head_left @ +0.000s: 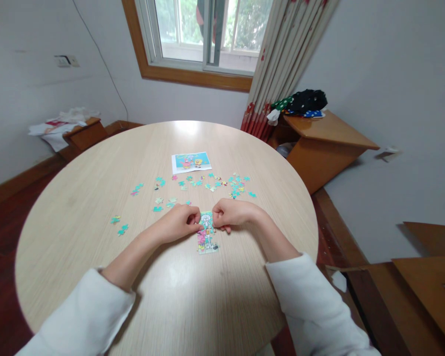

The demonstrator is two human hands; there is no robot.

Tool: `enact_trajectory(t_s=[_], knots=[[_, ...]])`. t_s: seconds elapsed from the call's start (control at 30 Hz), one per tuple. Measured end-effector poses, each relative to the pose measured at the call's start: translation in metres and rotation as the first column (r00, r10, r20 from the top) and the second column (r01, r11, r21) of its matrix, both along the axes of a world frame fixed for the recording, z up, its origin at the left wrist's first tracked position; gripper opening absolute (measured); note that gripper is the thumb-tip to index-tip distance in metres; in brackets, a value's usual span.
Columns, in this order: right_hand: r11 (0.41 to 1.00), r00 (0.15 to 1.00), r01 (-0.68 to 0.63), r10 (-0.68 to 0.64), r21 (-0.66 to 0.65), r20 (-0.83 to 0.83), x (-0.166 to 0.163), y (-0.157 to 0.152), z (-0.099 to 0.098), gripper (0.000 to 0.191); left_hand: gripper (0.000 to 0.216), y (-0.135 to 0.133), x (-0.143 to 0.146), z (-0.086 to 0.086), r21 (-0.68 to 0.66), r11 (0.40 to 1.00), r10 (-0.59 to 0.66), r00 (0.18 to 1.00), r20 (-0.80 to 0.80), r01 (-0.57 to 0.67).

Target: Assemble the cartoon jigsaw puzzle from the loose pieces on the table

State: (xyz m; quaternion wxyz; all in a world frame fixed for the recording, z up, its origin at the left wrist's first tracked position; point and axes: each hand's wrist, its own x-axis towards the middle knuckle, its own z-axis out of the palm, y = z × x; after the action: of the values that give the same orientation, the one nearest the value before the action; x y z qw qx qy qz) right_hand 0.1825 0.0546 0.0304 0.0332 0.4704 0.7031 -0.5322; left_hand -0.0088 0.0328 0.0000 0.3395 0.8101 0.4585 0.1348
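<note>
A partly joined jigsaw puzzle (207, 240) lies flat on the round table, showing a pale cartoon figure beside a pink one. My left hand (181, 221) is at its upper left edge, thumb and fingers drawn together and touching the pieces. Against the upper right edge rests my right hand (230, 213), fingers curled in. Whatever either hand pinches is hidden by the fingers. Loose teal puzzle pieces (171, 202) lie just beyond my left hand. More scattered pieces (237, 187) are spread past my right hand.
A printed reference picture (191, 162) lies farther back on the round table (163, 306). Single pieces (122, 230) sit to the left. Beyond the table are a window, a curtain (282, 54), a wooden cabinet (326, 138) with cloths on it, and a low stand (85, 133) at left.
</note>
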Motion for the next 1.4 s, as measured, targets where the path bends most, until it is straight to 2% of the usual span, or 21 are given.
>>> enact_trajectory(t_s=[1.4], knots=[[0.998, 0.997, -0.065, 0.065, -0.012, 0.039, -0.0003, -0.0019, 0.0034, 0.014, 0.018, -0.0014, 0.0014, 0.0061, -0.011, 1.000, -0.014, 1.000, -0.014, 0.014]])
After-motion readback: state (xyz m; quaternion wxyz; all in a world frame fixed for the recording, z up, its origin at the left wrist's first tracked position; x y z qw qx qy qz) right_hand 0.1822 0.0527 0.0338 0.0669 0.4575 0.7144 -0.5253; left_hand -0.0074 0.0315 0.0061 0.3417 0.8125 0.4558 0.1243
